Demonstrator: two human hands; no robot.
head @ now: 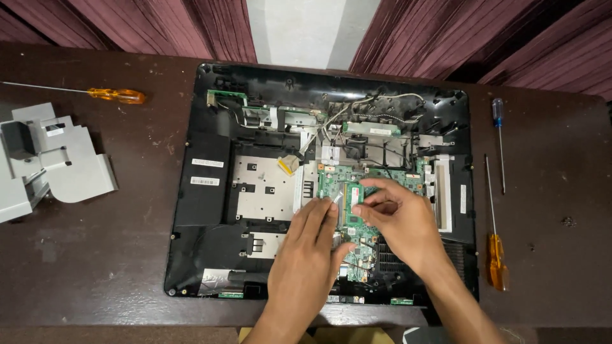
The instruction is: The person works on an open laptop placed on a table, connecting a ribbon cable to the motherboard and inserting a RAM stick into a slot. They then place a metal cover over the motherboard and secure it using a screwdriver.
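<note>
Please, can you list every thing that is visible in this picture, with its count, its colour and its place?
Opened computer case: one, black, centre of the table, back cover off.
Circuit board: one, green, inside the case, right of centre.
Memory module: one, green, on the circuit board, between both hands.
Metal shield plate: one, silver, inside the case, left of the board.
Cables: several, white and black, upper part of the case.
Screwdrivers: three; orange handle at far left, blue handle at upper right, orange handle at lower right.
Stand part: one, grey, left edge of the table.
Table: one, dark brown.
Curtains: dark red, behind the table.
Left hand: fingers on the module's left end.
Right hand: fingers on its right end.
</note>
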